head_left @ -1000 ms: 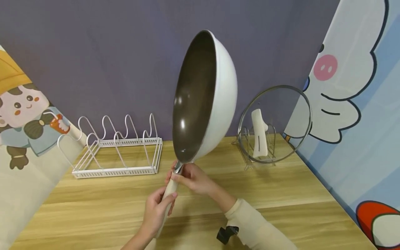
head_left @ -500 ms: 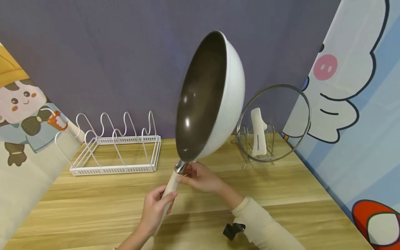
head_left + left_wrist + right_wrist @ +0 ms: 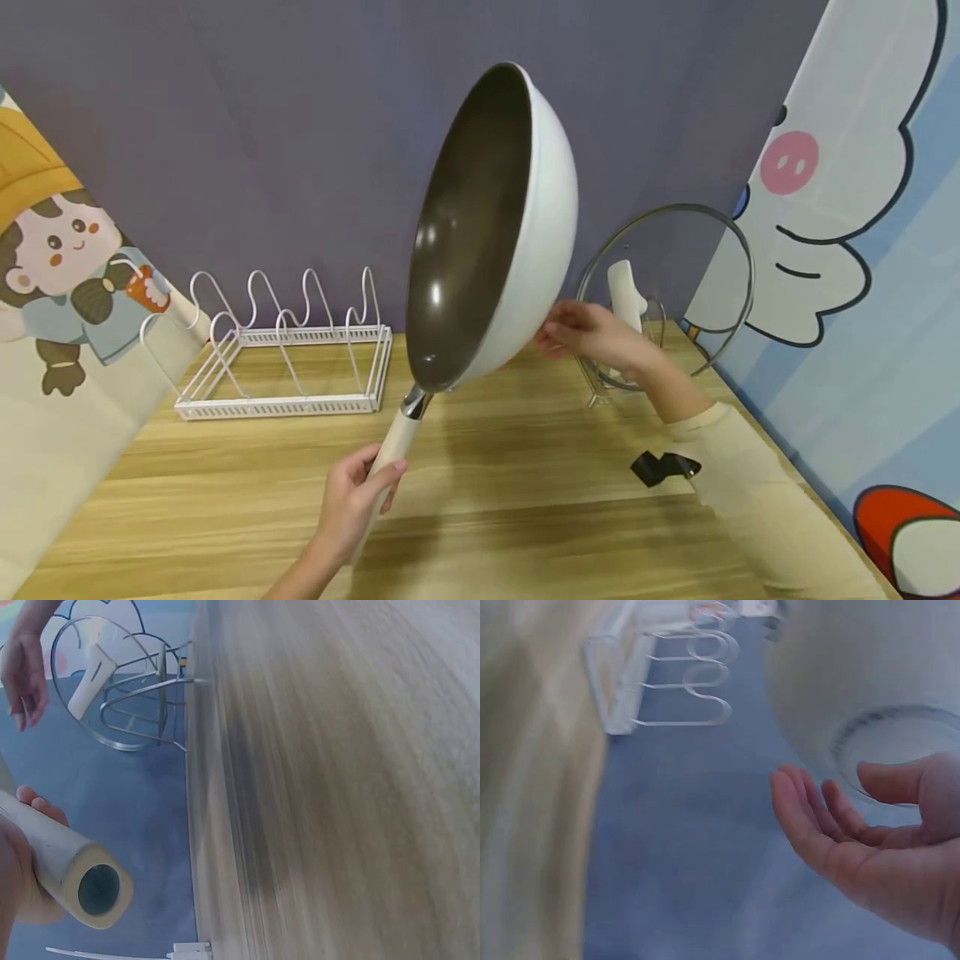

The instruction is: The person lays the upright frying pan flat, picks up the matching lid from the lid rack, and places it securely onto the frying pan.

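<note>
Wok (image 3: 491, 225) is held up in the air at centre of the head view, tilted w/ dark inside facing left and white outside facing right, well above the tabletop (image 3: 525, 467). Left hand (image 3: 352, 504) at lower centre has fingers curled round the cream handle (image 3: 390, 446), gripping near its lower end; the left wrist view shows the handle's hollow butt (image 3: 97, 889) sticking out past the fingers.

Right hand (image 3: 592, 333) is free, fingers loosely spread and holding nothing, just beside the wok's white underside (image 3: 870, 697). Can't tell if fingertips actually touch it.

Behind that hand, at right: glass lid (image 3: 667, 292) standing upright in a wire stand (image 3: 600, 387). White wire rack (image 3: 292, 358) sits at left, well apart from the wok.

Risks, as I judge them: the whole wok hangs off one hand low on a long handle, so the pan could swing or twist and slip. The right hand is v. close to the lid; a backward move could knock it off its stand.
</note>
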A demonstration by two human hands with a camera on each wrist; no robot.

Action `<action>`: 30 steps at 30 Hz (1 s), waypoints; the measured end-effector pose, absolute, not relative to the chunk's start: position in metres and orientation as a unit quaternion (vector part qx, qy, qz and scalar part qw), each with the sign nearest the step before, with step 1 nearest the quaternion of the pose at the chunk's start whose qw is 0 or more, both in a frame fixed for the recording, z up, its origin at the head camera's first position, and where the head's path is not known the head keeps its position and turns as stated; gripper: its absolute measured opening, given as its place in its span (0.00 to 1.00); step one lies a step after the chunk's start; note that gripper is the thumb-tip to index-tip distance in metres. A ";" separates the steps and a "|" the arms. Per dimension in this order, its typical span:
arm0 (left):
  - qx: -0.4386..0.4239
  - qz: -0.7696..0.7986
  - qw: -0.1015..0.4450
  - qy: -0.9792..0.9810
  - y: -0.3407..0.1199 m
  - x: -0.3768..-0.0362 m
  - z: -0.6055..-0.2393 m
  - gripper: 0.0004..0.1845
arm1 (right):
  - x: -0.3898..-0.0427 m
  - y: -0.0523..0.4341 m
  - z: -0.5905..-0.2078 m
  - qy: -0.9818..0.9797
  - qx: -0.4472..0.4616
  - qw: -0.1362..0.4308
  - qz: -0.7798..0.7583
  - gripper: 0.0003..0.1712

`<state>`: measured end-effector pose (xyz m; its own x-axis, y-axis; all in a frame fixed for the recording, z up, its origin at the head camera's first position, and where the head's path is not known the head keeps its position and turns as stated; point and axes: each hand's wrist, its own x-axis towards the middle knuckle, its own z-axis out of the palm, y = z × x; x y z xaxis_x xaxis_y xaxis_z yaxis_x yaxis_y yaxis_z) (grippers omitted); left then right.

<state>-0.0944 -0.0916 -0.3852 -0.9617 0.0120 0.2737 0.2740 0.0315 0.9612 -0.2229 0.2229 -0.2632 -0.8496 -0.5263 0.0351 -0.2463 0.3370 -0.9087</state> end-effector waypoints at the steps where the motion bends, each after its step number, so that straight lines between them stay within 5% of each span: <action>1: -0.103 -0.688 0.094 -0.712 -0.092 -0.094 -0.385 0.06 | -0.223 0.227 -0.253 0.812 -0.234 0.124 -0.520 0.19; 15: -0.097 -0.671 0.082 -0.730 -0.093 -0.089 -0.386 0.06 | -0.211 0.250 -0.152 0.809 -0.238 -0.091 -0.530 0.28; 23: -0.060 -0.651 0.077 -0.753 -0.098 -0.085 -0.388 0.05 | -0.211 0.248 -0.134 0.805 -0.255 -0.088 -0.529 0.29; 30: -0.060 -0.632 0.075 -0.769 -0.102 -0.086 -0.390 0.06 | -0.222 0.256 -0.141 0.791 -0.236 -0.011 -0.565 0.33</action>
<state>-0.0863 -0.1024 -0.3904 -0.9815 -0.0035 0.1915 0.1872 0.1933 0.9631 -0.2216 0.2564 -0.1410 -0.8888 -0.3605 0.2830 -0.3847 0.2513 -0.8882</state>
